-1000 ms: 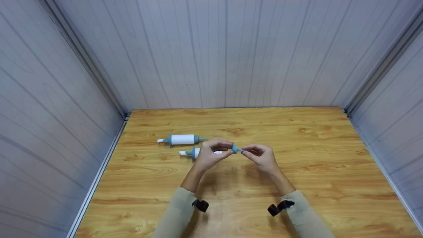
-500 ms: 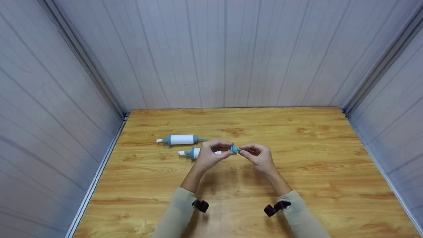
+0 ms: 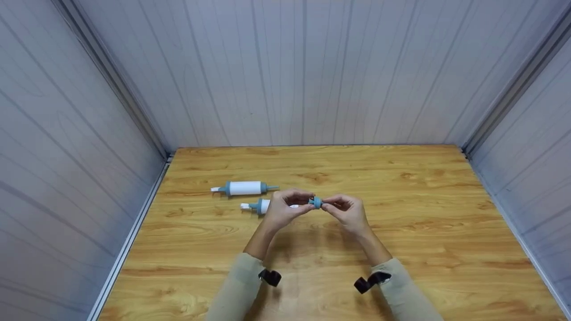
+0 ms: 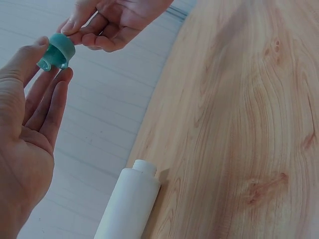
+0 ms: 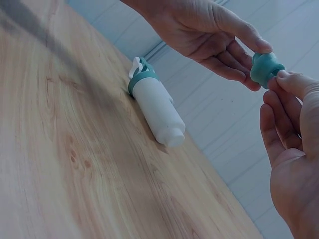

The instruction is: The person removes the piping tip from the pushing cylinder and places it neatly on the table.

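Above the table, my left hand [image 3: 282, 208] pinches a small teal nozzle cap [image 3: 317, 203] between thumb and fingertips. My right hand [image 3: 351, 215] pinches the cap's narrow end from the other side, and those fingertips hide its thin spout. In the left wrist view the teal cap [image 4: 62, 47] shows a ribbed collar with an open lower edge. A white bottle [image 5: 157, 107] lies on its side below the hands, its bare neck [image 4: 144, 167] uncovered. The left hand hides part of this bottle in the head view.
Farther back lies a second white bottle [image 3: 245, 187] with teal fittings at both ends and a thin spout pointing right. The wood-grain table [image 3: 401, 276] is bounded by pale panel walls [image 3: 285, 80] behind and at both sides.
My right hand has shifted slightly left toward the left hand, and its fingertips now cover the cap's spout. More of the cap's left edge shows. Both bottles stay in place.
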{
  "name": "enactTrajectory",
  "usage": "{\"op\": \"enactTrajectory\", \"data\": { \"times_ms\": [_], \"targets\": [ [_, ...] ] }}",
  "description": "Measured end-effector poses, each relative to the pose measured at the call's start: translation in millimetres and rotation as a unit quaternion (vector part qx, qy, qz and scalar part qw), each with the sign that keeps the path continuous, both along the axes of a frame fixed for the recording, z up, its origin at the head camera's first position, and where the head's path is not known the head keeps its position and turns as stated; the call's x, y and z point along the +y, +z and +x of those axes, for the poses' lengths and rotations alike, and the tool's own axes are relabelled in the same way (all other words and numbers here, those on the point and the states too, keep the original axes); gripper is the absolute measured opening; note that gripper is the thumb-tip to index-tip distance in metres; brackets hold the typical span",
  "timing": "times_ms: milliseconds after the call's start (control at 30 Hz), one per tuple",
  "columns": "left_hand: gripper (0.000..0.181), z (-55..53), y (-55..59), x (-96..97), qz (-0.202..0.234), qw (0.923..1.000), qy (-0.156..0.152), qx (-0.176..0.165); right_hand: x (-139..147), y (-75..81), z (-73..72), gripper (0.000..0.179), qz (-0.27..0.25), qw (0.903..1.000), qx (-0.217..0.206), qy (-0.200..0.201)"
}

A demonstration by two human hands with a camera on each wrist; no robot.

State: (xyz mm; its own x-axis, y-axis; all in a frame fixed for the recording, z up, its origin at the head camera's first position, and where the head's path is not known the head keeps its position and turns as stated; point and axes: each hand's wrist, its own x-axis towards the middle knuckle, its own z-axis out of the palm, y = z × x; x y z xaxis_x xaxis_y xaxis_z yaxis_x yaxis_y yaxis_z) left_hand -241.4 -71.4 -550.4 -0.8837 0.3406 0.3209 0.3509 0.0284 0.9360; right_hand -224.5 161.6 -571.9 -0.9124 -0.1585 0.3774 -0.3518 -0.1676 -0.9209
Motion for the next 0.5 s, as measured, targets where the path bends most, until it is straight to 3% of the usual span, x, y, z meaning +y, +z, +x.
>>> {"op": "enactTrajectory", "data": {
  "times_ms": [233, 500],
  "targets": [
    [0.028, 0.3, 1.3, -0.5, 0.0, 1.0, 0.004, -0.003, -1.1, -1.0, -1.2, 0.013, -0.025, 0.9996, 0.01, 0.008],
    [0.027, 0.9, 3.6, 0.0, 0.007, 1.0, 0.002, -0.005, -1.2, -3.2, -2.1, 0.019, -0.035, 0.9992, 0.009, 0.016]
  ]
}}
